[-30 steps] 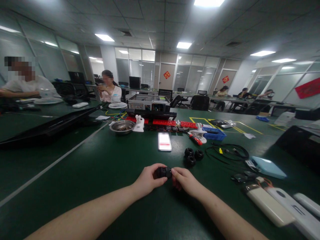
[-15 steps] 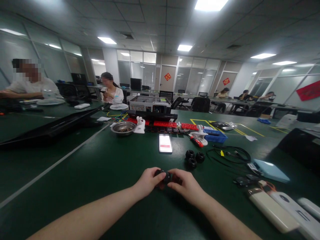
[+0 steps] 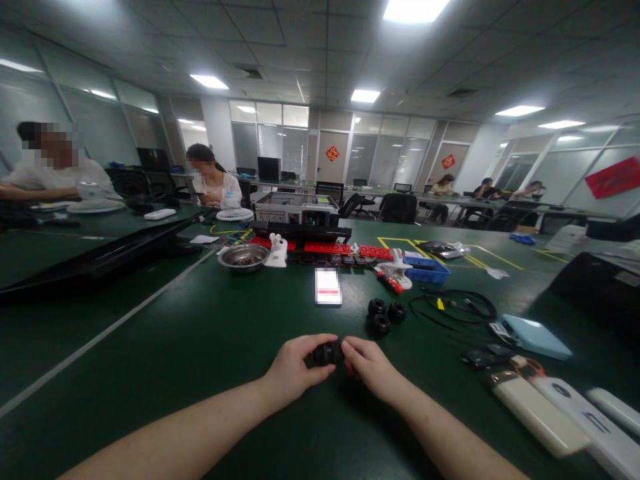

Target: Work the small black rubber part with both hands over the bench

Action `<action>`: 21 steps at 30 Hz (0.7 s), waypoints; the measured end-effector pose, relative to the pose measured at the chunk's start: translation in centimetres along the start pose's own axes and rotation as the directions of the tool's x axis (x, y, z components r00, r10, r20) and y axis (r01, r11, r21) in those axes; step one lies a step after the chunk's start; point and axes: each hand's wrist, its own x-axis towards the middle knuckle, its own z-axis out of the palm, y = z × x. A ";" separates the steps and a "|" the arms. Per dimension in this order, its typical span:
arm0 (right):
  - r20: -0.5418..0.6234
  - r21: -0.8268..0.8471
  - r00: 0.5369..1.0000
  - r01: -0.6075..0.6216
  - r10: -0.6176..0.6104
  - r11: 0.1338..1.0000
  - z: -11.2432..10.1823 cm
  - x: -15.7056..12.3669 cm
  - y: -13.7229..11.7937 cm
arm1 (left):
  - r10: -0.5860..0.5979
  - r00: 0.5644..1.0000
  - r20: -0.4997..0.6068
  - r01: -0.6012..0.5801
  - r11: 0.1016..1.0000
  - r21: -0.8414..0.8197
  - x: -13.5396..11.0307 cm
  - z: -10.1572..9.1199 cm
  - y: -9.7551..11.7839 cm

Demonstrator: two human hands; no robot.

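A black, ribbed cylindrical fitting [image 3: 326, 354] is held low over the green table, lying roughly sideways. My left hand [image 3: 299, 365] is closed around it, thumb and fingers on opposite sides. At the fitting's right end, my right hand [image 3: 367, 365] is closed, its fingertips pinching that end. Three similar black fittings [image 3: 381, 323] are grouped on the table just beyond my right hand. A phone with a bright, blurred screen [image 3: 328, 287] lies straight ahead of my hands.
Metal bowl [image 3: 243, 257] with small parts, white stand [image 3: 277, 251], red-handled screwdriver [image 3: 390, 281] and blue tray [image 3: 427, 269] stand farther back. Right side: coiled black cable [image 3: 453, 305], light-blue box [image 3: 535, 337], cream power bank [image 3: 540, 413]. A black monitor [image 3: 100, 257] lies left. Other people sit beyond.
My left hand has shifted its grip, so more of the fitting's ribbed side shows. My right fingers, formerly spread apart, have come together on its right end. The view has shifted slightly.
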 end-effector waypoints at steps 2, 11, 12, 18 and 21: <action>0.004 0.032 1.000 0.016 -0.016 0.999 -0.1 0.1 -0.1 | -0.008 1.000 0.007 0.008 1.000 0.000 0.0 -0.1 0.0; 0.001 0.008 0.992 0.125 -0.125 0.992 -0.4 -0.2 -0.6 | -0.117 0.990 0.078 0.137 0.926 -0.353 0.0 0.4 -0.4; -0.002 -0.041 0.992 0.127 -0.127 0.991 -0.4 -0.3 -0.7 | -0.137 0.985 0.100 0.167 0.889 -0.425 0.1 0.6 -0.6; -0.036 -0.347 0.991 0.108 -0.128 0.932 0.0 -1.1 -2.1 | -0.241 0.965 0.107 0.262 0.835 -0.483 0.4 0.9 -0.7; -0.042 -0.324 0.993 0.094 -0.114 0.941 0.1 -1.3 -2.4 | -0.157 0.987 0.029 0.157 0.917 -0.366 0.2 0.6 -0.3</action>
